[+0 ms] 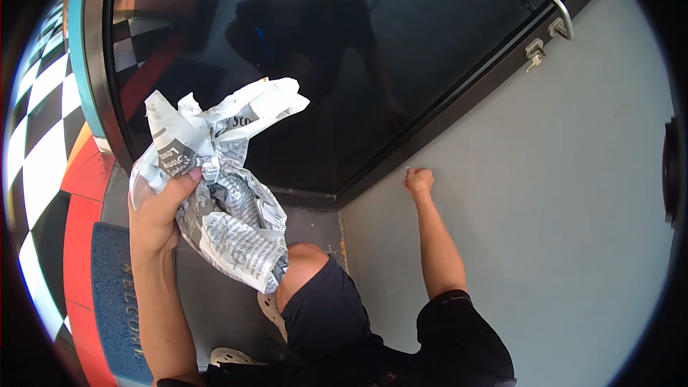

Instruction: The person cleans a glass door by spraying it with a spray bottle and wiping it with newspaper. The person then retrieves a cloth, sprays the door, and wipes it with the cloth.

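Note:
My left hand (159,211) is closed around a crumpled bunch of newspaper (240,244), the thumb pressed against its near side. Loose paper ends fan out at the top, and the lower folds hang just above my bent knee (307,269). Behind the paper stands a dark glass pane (301,129) that reflects a person. My right hand (419,180) is off to the right with its fingers curled in, close in front of a plain grey surface (545,208). A tiny pale speck shows at its fingertips, too small to name.
A metal lever handle (562,14) and a lock with a key (534,62) are at the upper right, along the dark frame (459,111). At the left lie a blue welcome mat (115,294), a red tiled edge (82,244) and a black-and-white checkered surface (43,158).

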Available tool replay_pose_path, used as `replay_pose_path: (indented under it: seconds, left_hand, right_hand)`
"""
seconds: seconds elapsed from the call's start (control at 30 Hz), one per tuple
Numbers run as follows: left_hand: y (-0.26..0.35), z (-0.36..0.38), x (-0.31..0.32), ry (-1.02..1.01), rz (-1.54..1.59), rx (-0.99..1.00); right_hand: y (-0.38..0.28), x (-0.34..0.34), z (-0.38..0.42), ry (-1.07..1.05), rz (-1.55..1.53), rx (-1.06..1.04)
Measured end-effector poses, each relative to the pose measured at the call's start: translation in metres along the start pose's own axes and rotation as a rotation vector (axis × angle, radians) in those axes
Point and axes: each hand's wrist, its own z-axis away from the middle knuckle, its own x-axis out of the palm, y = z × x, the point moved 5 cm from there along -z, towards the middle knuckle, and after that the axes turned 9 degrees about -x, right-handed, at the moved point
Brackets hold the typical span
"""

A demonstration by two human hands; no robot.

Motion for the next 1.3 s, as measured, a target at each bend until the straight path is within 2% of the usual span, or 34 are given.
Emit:
replay_pose_path:
  seconds: [0.23, 0.33, 0.43, 0.53, 0.63, 0.73, 0.93, 1.03, 1.13, 1.23, 1.3]
  left_hand:
    - [0.003, 0.004, 0.004, 0.020, -0.030, 0.029]
    - [0.004, 0.003, 0.005, 0.007, -0.041, 0.038]
    - [0.004, 0.002, 0.004, -0.007, -0.035, 0.024]
    - [-0.001, -0.002, 0.000, -0.030, -0.022, 0.014]
    - [-0.004, -0.004, 0.001, 0.001, -0.028, 0.018]
    - [-0.003, -0.005, 0.001, -0.023, -0.044, 0.008]
    - [-0.001, -0.006, 0.000, -0.050, -0.061, 0.024]
    - [0.000, -0.004, 0.002, -0.032, -0.045, 0.024]
    - [0.003, -0.002, 0.003, -0.036, -0.049, 0.028]
    - [0.004, 0.000, 0.003, -0.028, -0.058, 0.031]
    - [0.006, 0.000, 0.004, -0.045, -0.062, 0.033]
  right_hand:
    - [-0.001, 0.030, -0.014, 0.152, -0.433, 0.251]
    - [-0.008, 0.031, -0.008, 0.193, -0.455, 0.297]
    - [-0.014, 0.030, 0.014, 0.006, 0.010, 0.094]
    - [0.020, 0.054, 0.026, -0.209, 0.016, -0.096]
    - [0.066, 0.075, 0.037, -0.588, -0.377, 0.038]
    - [0.082, 0.078, 0.039, -0.636, -0.284, 0.055]
    - [0.067, 0.070, 0.042, -0.650, 0.073, -0.247]
    - [0.072, 0.077, 0.042, -0.673, 0.114, -0.190]
    - [0.078, 0.079, 0.051, -0.463, -0.358, -0.109]
    - [0.071, 0.075, 0.056, -0.630, -0.266, -0.060]
    - [0.056, 0.065, 0.057, -0.501, 0.088, -0.307]
